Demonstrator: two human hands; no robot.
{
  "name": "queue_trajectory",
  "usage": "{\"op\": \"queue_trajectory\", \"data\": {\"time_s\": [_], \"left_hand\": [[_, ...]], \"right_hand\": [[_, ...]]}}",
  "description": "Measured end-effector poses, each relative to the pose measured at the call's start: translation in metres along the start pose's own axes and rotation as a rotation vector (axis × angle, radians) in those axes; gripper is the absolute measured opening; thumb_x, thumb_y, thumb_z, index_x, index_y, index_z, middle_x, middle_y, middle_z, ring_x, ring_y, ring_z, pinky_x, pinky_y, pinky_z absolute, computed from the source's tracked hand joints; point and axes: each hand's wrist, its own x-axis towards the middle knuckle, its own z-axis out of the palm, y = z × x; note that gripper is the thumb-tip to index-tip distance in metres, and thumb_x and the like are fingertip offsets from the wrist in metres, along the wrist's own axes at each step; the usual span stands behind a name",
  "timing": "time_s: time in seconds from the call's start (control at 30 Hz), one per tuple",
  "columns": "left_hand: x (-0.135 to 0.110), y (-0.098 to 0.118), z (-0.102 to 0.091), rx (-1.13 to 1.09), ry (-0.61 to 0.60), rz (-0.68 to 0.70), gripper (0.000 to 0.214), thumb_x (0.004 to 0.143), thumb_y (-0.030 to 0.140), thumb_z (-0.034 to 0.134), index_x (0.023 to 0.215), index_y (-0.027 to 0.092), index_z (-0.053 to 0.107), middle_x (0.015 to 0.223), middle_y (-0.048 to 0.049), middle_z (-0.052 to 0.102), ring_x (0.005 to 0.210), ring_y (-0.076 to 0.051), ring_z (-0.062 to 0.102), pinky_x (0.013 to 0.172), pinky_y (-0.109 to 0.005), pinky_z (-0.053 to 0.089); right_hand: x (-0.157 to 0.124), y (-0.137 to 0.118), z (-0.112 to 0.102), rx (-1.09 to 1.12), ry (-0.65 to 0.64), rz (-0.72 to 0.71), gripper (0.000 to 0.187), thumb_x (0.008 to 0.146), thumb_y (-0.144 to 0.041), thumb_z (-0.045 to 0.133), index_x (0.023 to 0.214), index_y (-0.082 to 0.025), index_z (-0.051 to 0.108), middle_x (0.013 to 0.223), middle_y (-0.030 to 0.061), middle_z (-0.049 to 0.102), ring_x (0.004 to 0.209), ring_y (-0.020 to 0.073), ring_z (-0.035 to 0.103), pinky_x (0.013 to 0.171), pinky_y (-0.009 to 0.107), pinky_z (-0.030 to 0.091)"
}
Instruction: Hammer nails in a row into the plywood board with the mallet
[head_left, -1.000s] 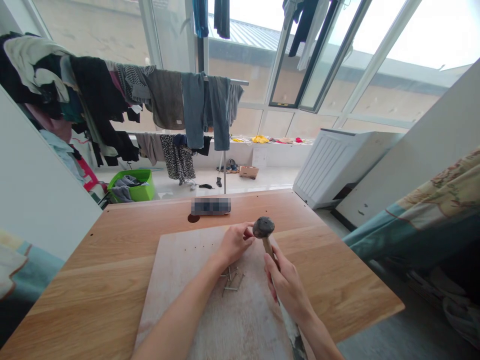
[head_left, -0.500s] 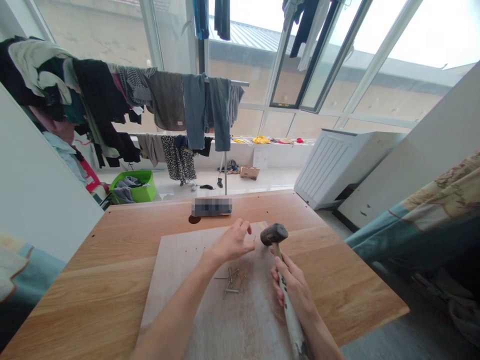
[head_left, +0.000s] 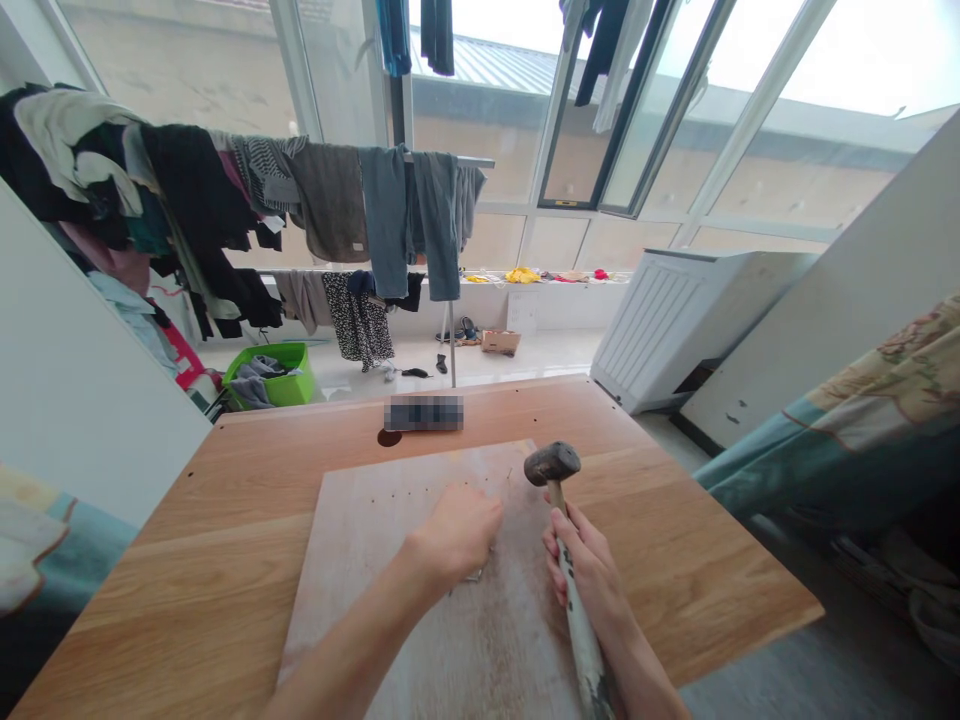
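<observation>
A pale plywood board (head_left: 360,560) lies on the wooden table (head_left: 225,500). My right hand (head_left: 589,575) grips the handle of a hammer (head_left: 553,468), its dark head raised just above the board's far right part. My left hand (head_left: 459,530) is curled, knuckles up, over the pile of loose nails (head_left: 474,575) on the board; only one nail tip shows beneath it. Whether the fingers hold a nail is hidden. A small nail (head_left: 510,474) stands in the board near the hammer head.
A blurred dark object (head_left: 424,412) and a round hole (head_left: 388,438) sit at the table's far edge. Beyond are a clothes rack (head_left: 375,210) hung with garments, a green basket (head_left: 274,372), a white panel (head_left: 667,320) and patterned fabric (head_left: 862,420) at right.
My left hand has drawn back from the standing nail near the hammer head and come down over the loose nails. The hammer moved right and now stays raised.
</observation>
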Motion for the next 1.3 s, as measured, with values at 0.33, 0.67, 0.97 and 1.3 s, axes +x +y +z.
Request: {"op": "queue_trajectory", "data": {"time_s": [0.33, 0.67, 0.97, 1.3], "left_hand": [[0.045, -0.055, 0.024, -0.732, 0.554, 0.032, 0.009, 0.076, 0.012, 0.063, 0.081, 0.017, 0.069, 0.081, -0.0020, 0.071, 0.076, -0.016, 0.065, 0.071, -0.024, 0.049], [0.047, -0.068, 0.039, -0.702, 0.588, -0.002, 0.010, 0.078, 0.016, 0.063, 0.085, 0.019, 0.070, 0.087, -0.0016, 0.075, 0.077, -0.017, 0.064, 0.074, -0.027, 0.047], [0.043, -0.065, 0.032, -0.676, 0.498, 0.071, 0.012, 0.074, 0.013, 0.062, 0.080, 0.018, 0.070, 0.077, -0.0002, 0.071, 0.071, -0.015, 0.063, 0.068, -0.025, 0.046], [0.049, -0.067, 0.045, -0.845, 0.538, 0.031, 0.015, 0.081, 0.015, 0.066, 0.095, 0.017, 0.070, 0.083, -0.0026, 0.078, 0.071, -0.014, 0.067, 0.072, -0.025, 0.052]], "right_hand": [[-0.002, -0.001, 0.000, -0.005, 0.002, -0.008, 0.050, 0.077, -0.069, 0.069, 0.086, -0.024, 0.050, 0.061, -0.0107, 0.051, 0.030, 0.0034, 0.038, 0.024, 0.015, 0.036], [-0.003, -0.004, 0.002, -0.006, 0.007, 0.006, 0.045, 0.078, -0.065, 0.069, 0.083, -0.024, 0.051, 0.059, -0.0100, 0.051, 0.030, 0.0041, 0.039, 0.025, 0.016, 0.036], [-0.003, -0.003, 0.002, 0.008, 0.004, -0.002, 0.046, 0.078, -0.065, 0.069, 0.083, -0.023, 0.051, 0.060, -0.0097, 0.052, 0.030, 0.0041, 0.040, 0.025, 0.015, 0.034], [-0.011, -0.010, 0.005, -0.006, -0.047, -0.024, 0.030, 0.089, -0.053, 0.062, 0.087, -0.023, 0.055, 0.061, -0.0086, 0.050, 0.033, 0.0055, 0.040, 0.029, 0.017, 0.035]]}}
